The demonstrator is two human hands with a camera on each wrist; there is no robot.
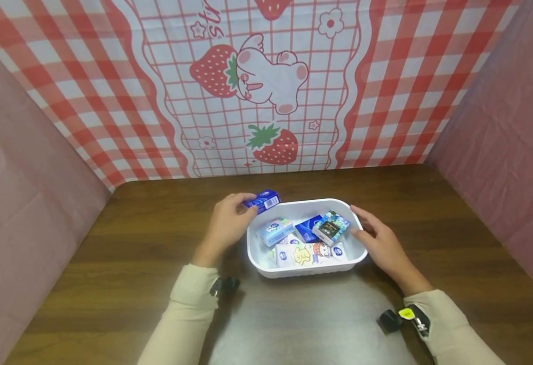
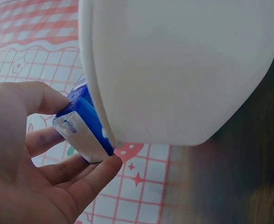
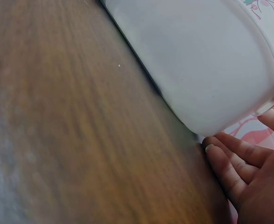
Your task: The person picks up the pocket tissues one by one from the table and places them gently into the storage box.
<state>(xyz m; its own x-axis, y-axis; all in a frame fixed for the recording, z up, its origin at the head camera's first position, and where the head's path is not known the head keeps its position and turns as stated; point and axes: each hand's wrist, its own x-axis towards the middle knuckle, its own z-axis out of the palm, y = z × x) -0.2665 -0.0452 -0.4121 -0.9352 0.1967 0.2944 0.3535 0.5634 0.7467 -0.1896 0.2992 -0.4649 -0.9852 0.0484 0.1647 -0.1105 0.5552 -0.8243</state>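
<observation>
My left hand pinches a blue pocket tissue pack between thumb and fingers. The pack is tilted beside the left end of a white plastic tub, at its rim; its folded film end faces the left wrist camera. At the tub's right end, my right hand holds the rim, thumb near the top edge and fingers along the outside. Inside lie a light-blue pack, a dark-blue pack, a blue-green patterned pack with a black label and a long white cartoon-print pack.
The tub stands on a dark brown wooden table. A red-and-white checked cloth with strawberries hangs behind, and pink cloths flank both sides. Each wrist wears a black camera.
</observation>
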